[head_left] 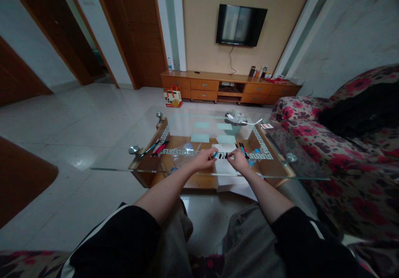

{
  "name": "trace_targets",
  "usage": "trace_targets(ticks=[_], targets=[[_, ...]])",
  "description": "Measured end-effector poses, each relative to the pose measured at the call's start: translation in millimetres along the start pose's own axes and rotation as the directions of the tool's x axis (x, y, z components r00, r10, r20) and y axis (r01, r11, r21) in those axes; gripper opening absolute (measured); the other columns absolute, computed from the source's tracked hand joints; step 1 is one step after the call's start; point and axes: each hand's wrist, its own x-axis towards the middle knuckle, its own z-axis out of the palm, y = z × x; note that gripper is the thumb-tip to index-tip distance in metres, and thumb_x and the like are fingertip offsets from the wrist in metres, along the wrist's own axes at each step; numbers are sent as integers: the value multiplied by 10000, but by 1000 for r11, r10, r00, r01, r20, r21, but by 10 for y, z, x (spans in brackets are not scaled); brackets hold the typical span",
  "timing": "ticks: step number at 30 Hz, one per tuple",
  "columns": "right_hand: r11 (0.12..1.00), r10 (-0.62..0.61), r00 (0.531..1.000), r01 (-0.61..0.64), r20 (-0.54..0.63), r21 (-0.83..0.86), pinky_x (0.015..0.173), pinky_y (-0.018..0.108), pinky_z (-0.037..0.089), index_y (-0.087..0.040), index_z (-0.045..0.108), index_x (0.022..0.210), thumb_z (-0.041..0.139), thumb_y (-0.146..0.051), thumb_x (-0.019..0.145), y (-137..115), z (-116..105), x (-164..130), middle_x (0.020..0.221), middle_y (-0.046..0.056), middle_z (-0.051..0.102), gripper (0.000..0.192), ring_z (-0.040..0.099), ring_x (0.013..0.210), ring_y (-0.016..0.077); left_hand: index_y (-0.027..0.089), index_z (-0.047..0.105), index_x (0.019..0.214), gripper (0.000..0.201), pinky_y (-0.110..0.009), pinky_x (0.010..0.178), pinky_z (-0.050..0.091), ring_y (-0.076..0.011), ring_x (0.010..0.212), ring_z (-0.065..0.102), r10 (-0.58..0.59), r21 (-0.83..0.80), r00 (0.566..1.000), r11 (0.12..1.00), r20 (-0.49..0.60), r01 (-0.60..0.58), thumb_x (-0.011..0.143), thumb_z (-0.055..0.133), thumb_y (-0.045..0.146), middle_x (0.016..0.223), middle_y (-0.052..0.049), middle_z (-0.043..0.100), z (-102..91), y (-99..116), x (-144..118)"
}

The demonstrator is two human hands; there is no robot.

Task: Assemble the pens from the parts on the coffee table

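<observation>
Over the near edge of the glass coffee table (182,123), my left hand (205,160) is closed in a pinch on a short blue pen piece (215,155). Facing it, my right hand (239,161) has its fingertips pressed together at a small black piece (226,156), which looks like a pen cap. Between the hands lies another small black piece (220,156). White paper (225,148) is beneath them. Just beyond my right hand are several pens (242,148), blue, red and black. At the table's left lie red pens (160,148) and a blue pen (152,147).
Clear plastic wrapping (183,153) lies left of my left hand. A wastebasket (233,128) with a bag stands by the table's far right. A flowered sofa (339,145) runs along the right. Ahead are a TV cabinet (204,85) and a paper bag (173,98).
</observation>
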Motion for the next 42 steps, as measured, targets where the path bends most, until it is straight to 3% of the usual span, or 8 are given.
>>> trace_targets(ticks=[17, 22, 29, 33, 37, 42], targets=[[999, 25, 1000, -25, -7, -24, 906, 292, 441, -151, 772, 866, 634, -225, 839, -10, -18, -3, 1025, 123, 637, 159, 623, 926, 220, 229, 614, 1163, 323, -226, 661, 437, -145, 699, 587, -7, -10, 1000, 1000, -8, 7, 841, 602, 248, 807, 7, 624, 11, -26, -1], [999, 41, 997, -43, -67, -28, 908, 292, 440, -146, 755, 856, 612, -229, 843, -5, -45, 22, 1017, 135, 671, 165, 632, 959, 229, 219, 613, 1167, 331, -228, 667, 439, -147, 700, 590, -8, -18, 1000, 1000, -2, 8, 837, 607, 247, 799, 5, 625, -6, -12, 1], [990, 138, 990, -138, 4, 10, 760, 265, 462, -163, 741, 846, 607, -219, 825, -16, -44, 27, 843, 77, 732, 146, 665, 802, 200, 224, 612, 1159, 316, -223, 658, 431, -146, 691, 587, -15, -21, 1000, 1000, 5, 15, 844, 603, 257, 791, 9, 627, -5, -17, -3], [996, 86, 996, -86, -3, -24, 802, 256, 467, -155, 741, 881, 611, -191, 820, 10, -51, 36, 932, 92, 731, 149, 659, 860, 192, 223, 609, 1154, 310, -225, 660, 431, -146, 689, 584, -7, -3, 1000, 1000, 6, 7, 846, 598, 254, 784, 10, 619, -8, -17, -5], [993, 111, 994, -112, -21, -34, 835, 268, 475, -167, 751, 947, 607, -152, 819, 85, -82, 53, 976, 101, 723, 193, 661, 895, 196, 226, 606, 1165, 321, -229, 670, 437, -149, 697, 589, -9, 3, 1000, 1000, 5, 9, 845, 599, 253, 797, 8, 630, -7, -24, -2], [990, 128, 992, -129, -20, -55, 819, 287, 488, -192, 764, 909, 643, -242, 836, 121, -99, 45, 974, 99, 721, 151, 669, 888, 210, 227, 598, 1177, 324, -228, 669, 439, -146, 698, 593, 3, 5, 1000, 1000, 7, -3, 854, 588, 256, 812, 9, 633, 3, -40, 3]])
